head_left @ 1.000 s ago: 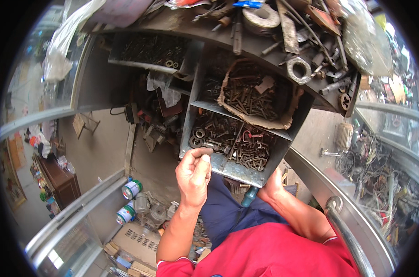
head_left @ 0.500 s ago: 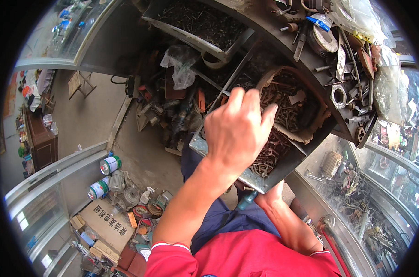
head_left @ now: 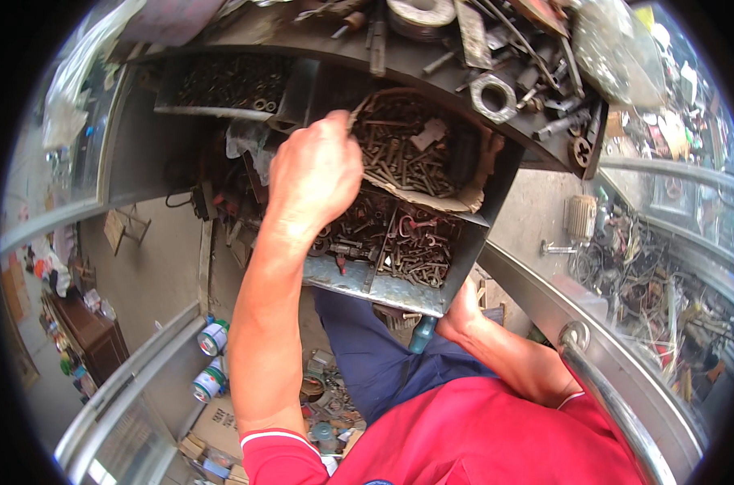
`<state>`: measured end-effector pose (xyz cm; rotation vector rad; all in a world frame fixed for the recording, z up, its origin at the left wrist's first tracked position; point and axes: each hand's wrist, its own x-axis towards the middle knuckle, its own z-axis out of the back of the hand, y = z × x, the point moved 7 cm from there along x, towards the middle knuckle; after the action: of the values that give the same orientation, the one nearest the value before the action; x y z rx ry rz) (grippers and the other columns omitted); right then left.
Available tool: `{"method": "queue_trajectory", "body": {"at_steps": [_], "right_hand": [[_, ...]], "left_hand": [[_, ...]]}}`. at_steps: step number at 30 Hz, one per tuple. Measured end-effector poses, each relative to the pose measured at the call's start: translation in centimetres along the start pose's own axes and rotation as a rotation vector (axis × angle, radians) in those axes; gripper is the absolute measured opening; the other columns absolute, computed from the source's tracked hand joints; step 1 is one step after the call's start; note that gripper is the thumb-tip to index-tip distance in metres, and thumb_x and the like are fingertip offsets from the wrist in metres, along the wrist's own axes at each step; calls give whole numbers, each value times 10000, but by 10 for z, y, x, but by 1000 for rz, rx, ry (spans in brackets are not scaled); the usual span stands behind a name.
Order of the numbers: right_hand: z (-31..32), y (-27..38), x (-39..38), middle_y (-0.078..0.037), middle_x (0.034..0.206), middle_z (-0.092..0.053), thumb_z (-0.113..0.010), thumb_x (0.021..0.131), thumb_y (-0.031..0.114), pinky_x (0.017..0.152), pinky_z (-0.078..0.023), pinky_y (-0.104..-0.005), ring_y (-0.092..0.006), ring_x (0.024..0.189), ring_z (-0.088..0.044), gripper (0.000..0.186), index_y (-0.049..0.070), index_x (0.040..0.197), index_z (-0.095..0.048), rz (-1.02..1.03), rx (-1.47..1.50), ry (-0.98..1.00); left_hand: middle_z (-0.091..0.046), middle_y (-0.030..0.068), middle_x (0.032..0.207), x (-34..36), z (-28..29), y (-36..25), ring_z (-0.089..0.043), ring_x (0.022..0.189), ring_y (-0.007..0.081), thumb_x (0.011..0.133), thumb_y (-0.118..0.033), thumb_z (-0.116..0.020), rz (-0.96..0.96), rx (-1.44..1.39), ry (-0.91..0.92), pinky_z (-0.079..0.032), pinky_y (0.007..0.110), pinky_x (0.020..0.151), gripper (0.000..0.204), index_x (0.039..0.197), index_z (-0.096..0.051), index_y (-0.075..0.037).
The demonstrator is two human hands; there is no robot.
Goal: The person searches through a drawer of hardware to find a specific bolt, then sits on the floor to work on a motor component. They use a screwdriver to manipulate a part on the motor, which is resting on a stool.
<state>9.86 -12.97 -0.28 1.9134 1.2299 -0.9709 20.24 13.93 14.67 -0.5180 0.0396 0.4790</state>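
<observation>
A pulled-out metal drawer [head_left: 383, 293] tilts in front of me, with its front rim above my lap. Inside its far part sits a torn cardboard box [head_left: 419, 198] full of rusty bolts [head_left: 399, 166]. My left hand [head_left: 317, 170] is closed at the box's left edge, its fingertips partly hidden there. Nearer in the drawer, a thin divider separates dark metal parts [head_left: 342, 242] from a pile of small screws and fittings [head_left: 419, 259]. My right hand [head_left: 462, 314] grips the drawer's near right corner from below, fingers hidden behind it. Beside it hangs a blue-green object [head_left: 423, 333].
A workbench top [head_left: 302, 36] overhangs the drawer, carrying a large nut [head_left: 493, 98] and loose tools. Another open drawer [head_left: 213, 111] holds small hardware at left. A metal rail [head_left: 601, 396] runs at my right. Paint cans [head_left: 211, 380] stand low on the left.
The view has shifted, so the drawer and bench appear further left and more level. My left hand stays by the box's left edge, its thumb now drawn in. The right hand keeps to the drawer's corner.
</observation>
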Motion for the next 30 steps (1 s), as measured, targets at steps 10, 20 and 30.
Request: {"method": "queue_trajectory", "body": {"at_steps": [10,20,30], "right_hand": [[-6,0,-3,-109,1162,-659,-400,1008,402,898,-521,-418,-256,1003,-640,452,52,1214,-598,-22,45,50],[11,-8,8,-104,1112,-655,-426,1025,422,888,-526,-414,-247,994,-633,415,67,1178,-578,-74,94,-12],[-14,0,-10,-109,1174,-639,-460,985,478,988,-486,-425,-246,1098,-601,485,69,1204,-603,12,-36,36]], "left_hand": [[-626,176,719,5,3,16,-590,645,218,850,-115,-482,63,-437,64,-475,352,665,335,1092,-650,45],[-670,219,816,5,0,-3,-646,704,271,873,-91,-491,-28,-273,49,-499,373,699,314,1124,-630,37],[-677,234,1016,-121,-2,-56,-690,887,378,850,-38,-672,-255,-496,-365,-570,380,740,290,1103,-622,94]]}}
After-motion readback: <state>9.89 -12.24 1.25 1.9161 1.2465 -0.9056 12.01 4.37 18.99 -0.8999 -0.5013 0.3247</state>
